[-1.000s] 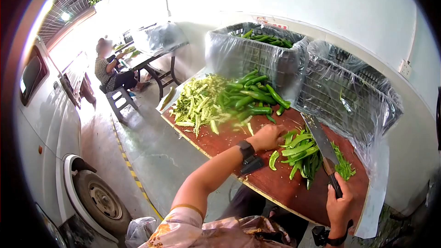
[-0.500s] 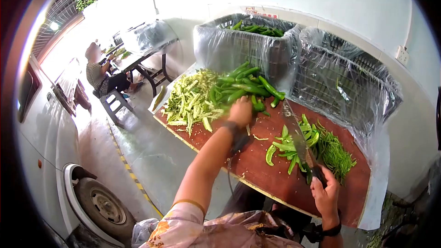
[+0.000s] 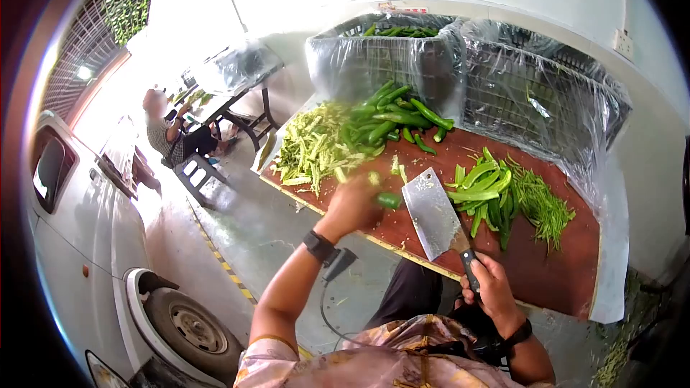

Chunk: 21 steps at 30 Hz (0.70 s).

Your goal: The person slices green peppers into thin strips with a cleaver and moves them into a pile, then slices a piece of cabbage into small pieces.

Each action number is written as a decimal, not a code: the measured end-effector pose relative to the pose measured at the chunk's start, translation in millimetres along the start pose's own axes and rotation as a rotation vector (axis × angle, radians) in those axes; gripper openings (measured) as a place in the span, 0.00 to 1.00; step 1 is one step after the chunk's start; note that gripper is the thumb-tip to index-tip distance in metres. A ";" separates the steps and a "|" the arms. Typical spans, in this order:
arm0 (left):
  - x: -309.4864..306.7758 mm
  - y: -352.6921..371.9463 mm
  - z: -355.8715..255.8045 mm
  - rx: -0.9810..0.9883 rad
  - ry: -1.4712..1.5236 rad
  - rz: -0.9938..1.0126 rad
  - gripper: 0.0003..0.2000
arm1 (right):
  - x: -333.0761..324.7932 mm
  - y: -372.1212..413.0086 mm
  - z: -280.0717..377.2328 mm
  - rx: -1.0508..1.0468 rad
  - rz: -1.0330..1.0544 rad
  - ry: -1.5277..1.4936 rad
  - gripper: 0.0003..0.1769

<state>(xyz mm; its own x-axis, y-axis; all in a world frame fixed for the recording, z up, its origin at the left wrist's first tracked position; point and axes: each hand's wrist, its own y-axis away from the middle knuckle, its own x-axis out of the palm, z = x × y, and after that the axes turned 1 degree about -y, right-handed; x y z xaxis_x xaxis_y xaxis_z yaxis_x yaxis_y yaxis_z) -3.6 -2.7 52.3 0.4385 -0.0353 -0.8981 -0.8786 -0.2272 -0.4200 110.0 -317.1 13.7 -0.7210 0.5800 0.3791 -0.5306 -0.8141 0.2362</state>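
In my right hand (image 3: 490,284) is the dark handle of a cleaver (image 3: 433,215), its broad blade lying flat-on above the red-brown board, tip pointing away to the left. My left hand (image 3: 352,207), smeared by motion, is closed around a green chili pepper (image 3: 390,200) whose end sticks out toward the blade. Beyond this hand lies a pile of whole green peppers (image 3: 384,118). Pale seedy pepper cores (image 3: 313,147) are heaped at the board's left. To the right of the blade rest halved green peppers (image 3: 489,190) and a mound of thin green shreds (image 3: 539,205).
Plastic-lined crates (image 3: 539,108) stand along the board's (image 3: 560,280) back edge; the left one (image 3: 381,61) holds green peppers. A seated person (image 3: 169,129) works at another table (image 3: 241,86). A white vehicle (image 3: 86,244) is parked at left.
My left hand has drawn back from the pepper pile toward the board's near edge, bringing a pepper. The cleaver has swung left and turned its blade face up, away from the cut peppers.
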 end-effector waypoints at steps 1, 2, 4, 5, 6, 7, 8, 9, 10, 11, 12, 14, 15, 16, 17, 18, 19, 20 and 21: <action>8.8 6.9 -2.1 0.014 -0.001 0.008 0.17 | 3.2 0.7 -6.0 -0.005 -0.009 -0.012 0.14; 17.6 13.5 -4.6 -0.035 0.006 0.015 0.20 | 7.9 1.6 -10.5 0.029 -0.008 -0.059 0.14; 24.7 23.5 -10.9 -0.093 0.008 0.022 0.25 | 7.6 0.3 -26.8 0.050 0.006 -0.132 0.13; 28.6 27.4 -12.3 -0.082 0.007 0.032 0.25 | 8.1 0.5 -33.6 0.048 -0.003 -0.144 0.13; 32.2 31.1 -13.7 -0.055 0.068 -0.040 0.25 | 9.8 0.8 -39.4 0.049 0.003 -0.160 0.14; 35.1 34.2 -15.2 -0.030 0.130 -0.112 0.25 | 10.9 1.1 -45.2 0.049 0.009 -0.176 0.14; 37.6 36.7 -16.8 -0.022 0.129 -0.104 0.25 | 11.3 0.8 -51.6 0.061 0.007 -0.196 0.14; 36.6 37.7 -21.7 -0.002 0.065 -0.063 0.25 | 12.6 1.6 -54.0 0.058 0.004 -0.205 0.14; 36.4 38.6 -24.9 0.018 0.001 -0.023 0.25 | 14.3 1.7 -55.4 0.119 0.001 -0.217 0.14; 38.1 38.9 -24.8 0.027 -0.003 -0.017 0.25 | 15.9 1.7 -57.0 0.179 -0.002 -0.231 0.14; 40.0 38.4 -24.5 0.048 -0.002 -0.057 0.24 | 16.7 1.7 -59.5 0.224 0.007 -0.291 0.14; 42.0 39.1 -23.5 0.077 -0.004 -0.091 0.23 | 18.5 5.9 -65.3 0.202 -0.033 -0.318 0.15; 41.2 39.1 -23.2 0.087 -0.009 -0.085 0.23 | 20.3 8.2 -67.7 0.184 -0.071 -0.336 0.15; 40.3 38.8 -23.1 0.095 -0.013 -0.080 0.23 | 27.4 13.5 -67.2 0.133 -0.128 -0.262 0.16; 40.8 39.4 -22.6 0.100 -0.017 -0.076 0.23 | 27.7 14.7 -68.9 0.131 -0.129 -0.270 0.16; 42.1 40.2 -21.8 0.097 -0.020 -0.075 0.23 | 27.7 15.8 -70.6 0.105 -0.128 -0.257 0.16; 43.3 40.6 -21.2 0.094 -0.022 -0.076 0.23 | 27.7 16.3 -71.6 0.077 -0.128 -0.243 0.15; 44.5 41.4 -20.8 0.101 -0.024 -0.075 0.23 | 29.2 15.8 -71.2 0.077 -0.127 -0.234 0.15; 44.9 42.8 -20.9 0.097 -0.028 -0.072 0.23 | 30.3 14.7 -72.2 0.074 -0.129 -0.239 0.15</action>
<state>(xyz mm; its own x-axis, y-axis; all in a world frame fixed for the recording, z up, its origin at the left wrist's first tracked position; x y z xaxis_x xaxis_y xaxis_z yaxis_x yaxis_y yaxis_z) -17.6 -34.3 -3.3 0.4969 0.0054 -0.8678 -0.8597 -0.1330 -0.4931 48.2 -309.3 -35.9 -0.5196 0.6625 0.5395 -0.5710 -0.7390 0.3575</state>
